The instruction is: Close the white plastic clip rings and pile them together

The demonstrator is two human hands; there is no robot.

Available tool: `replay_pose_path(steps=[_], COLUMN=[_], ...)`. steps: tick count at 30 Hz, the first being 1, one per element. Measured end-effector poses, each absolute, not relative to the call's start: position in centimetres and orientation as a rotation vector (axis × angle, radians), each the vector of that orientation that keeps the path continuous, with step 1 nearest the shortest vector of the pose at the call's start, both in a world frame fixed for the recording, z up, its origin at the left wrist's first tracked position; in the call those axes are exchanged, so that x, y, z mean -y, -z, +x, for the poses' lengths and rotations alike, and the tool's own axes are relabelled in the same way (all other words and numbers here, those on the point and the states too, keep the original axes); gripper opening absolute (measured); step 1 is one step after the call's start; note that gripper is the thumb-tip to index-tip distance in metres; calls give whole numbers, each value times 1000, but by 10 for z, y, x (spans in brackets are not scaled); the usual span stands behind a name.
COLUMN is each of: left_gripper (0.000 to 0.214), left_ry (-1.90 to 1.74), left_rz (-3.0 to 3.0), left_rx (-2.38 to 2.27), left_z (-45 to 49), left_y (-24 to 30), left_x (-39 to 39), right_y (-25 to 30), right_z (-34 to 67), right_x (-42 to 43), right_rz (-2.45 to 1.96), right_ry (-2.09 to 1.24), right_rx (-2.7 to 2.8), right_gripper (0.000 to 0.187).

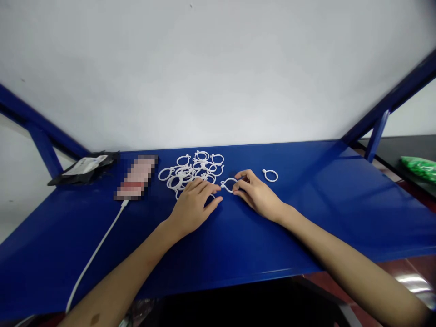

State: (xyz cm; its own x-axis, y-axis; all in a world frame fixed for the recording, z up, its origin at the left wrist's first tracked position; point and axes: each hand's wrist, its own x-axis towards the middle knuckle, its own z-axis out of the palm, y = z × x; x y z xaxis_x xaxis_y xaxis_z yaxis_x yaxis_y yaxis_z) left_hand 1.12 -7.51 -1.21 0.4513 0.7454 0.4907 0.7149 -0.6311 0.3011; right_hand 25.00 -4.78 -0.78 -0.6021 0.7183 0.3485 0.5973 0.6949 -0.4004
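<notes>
A heap of several white plastic rings (192, 170) lies on the blue table (306, 213) near the wall. My left hand (194, 206) rests palm down at the heap's near edge, fingers stretched out over a ring. My right hand (257, 195) pinches one white ring (229, 184) between thumb and fingers, just right of the heap. Another single white ring (270, 175) lies alone on the table to the right of my right hand.
A blurred-out phone (136, 178) lies left of the heap with a white cable (95, 252) running toward the table's near edge. A black packet (83, 167) sits at the far left. Green items (420, 167) lie on a dark surface at right.
</notes>
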Motion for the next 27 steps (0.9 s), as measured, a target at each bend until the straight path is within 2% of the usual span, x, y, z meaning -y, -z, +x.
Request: replay_pose_path(steps=[3,9,14,27], left_gripper=[26,15,13,12], left_ry=[-1045,-1122,-1199,-1282], left_rz=[2581,2534,2506,2473], left_rx=[-1371,-1161,-1061,-1044], left_z=[9,6,9,13], left_y=[10,1,-3,1], left_x=[74,74,78,80], right_y=[1,-5,-2,0], right_z=[245,237,235,237], right_x=[61,77,76,78], right_rz=[-899,-817,-943,-750], right_ry=[-480,-748,-949,-779], right_rx=[2398,2365,2171,2277], right_gripper=[14,8,25,18])
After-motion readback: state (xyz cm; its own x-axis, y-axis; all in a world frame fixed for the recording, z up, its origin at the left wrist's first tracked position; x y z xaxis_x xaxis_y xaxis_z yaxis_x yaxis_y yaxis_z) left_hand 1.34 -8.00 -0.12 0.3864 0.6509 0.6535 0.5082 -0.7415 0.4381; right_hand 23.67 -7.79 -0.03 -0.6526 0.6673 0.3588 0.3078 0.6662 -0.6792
